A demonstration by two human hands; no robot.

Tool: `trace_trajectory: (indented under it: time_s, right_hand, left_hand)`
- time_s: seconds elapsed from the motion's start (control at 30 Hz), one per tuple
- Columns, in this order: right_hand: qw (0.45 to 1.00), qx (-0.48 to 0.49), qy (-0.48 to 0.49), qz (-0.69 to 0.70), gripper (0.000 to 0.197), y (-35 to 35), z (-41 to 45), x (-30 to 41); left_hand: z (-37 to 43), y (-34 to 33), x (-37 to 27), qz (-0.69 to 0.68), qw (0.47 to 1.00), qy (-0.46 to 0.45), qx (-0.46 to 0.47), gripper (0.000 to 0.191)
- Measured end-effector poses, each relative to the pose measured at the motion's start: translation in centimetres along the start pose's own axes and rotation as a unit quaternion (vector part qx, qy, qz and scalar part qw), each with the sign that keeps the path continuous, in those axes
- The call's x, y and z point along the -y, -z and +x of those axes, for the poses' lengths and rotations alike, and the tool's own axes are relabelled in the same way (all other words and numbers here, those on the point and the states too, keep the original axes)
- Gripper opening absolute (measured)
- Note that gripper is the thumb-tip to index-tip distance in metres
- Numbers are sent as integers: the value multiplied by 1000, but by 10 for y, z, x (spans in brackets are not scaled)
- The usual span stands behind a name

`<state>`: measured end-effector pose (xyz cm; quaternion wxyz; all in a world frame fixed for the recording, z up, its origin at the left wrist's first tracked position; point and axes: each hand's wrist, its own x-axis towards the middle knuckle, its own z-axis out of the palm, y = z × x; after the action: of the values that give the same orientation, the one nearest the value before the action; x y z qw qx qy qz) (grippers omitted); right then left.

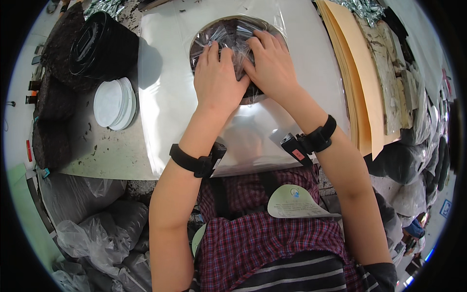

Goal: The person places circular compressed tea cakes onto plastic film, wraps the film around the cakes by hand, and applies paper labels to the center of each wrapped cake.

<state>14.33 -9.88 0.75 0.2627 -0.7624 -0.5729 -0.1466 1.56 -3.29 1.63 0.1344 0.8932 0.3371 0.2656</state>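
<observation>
A round, dark cake-like disc (203, 38) with a pale rim lies near the far side of a stack of clear plastic sheets (168, 120). Crumpled clear plastic film (233, 45) covers its top. Both hands rest on this film. My left hand (219, 78) presses with its fingers spread a little over the left part. On the right part lies my right hand (271, 62), thumb towards the middle, fingertips in the folds of the film. Whether either hand pinches the film cannot be told. Each forearm wears a black strap with a small device.
Black lidded tubs (105, 47) stand at the left, beside a stack of white round discs (115, 104). Dark compressed slabs (54, 102) line the left edge. Tan paper sheets (359, 80) stand at the right. Silver foil shreds (365, 11) lie behind. Filled plastic bags (105, 222) sit below the table.
</observation>
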Motion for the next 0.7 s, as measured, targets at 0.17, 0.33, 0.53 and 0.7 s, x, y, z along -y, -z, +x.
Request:
trace_trajectory:
  time_s: [0.17, 0.33, 0.53, 0.7]
  right_hand:
    - [961, 156, -164, 161, 37, 10, 11, 4]
    - [995, -35, 72, 55, 32, -10, 32, -28]
    - [989, 82, 33, 117, 33, 7, 26, -25]
    - [969, 188, 34, 158, 41, 1, 41, -23]
  left_hand:
    - [7, 5, -4, -54, 991, 91, 80, 60]
    - [42, -6, 32, -67, 990, -121, -4, 75]
    - [38, 0, 22, -45, 984, -43, 167, 57]
    - [44, -6, 23, -108, 989, -101, 29, 110]
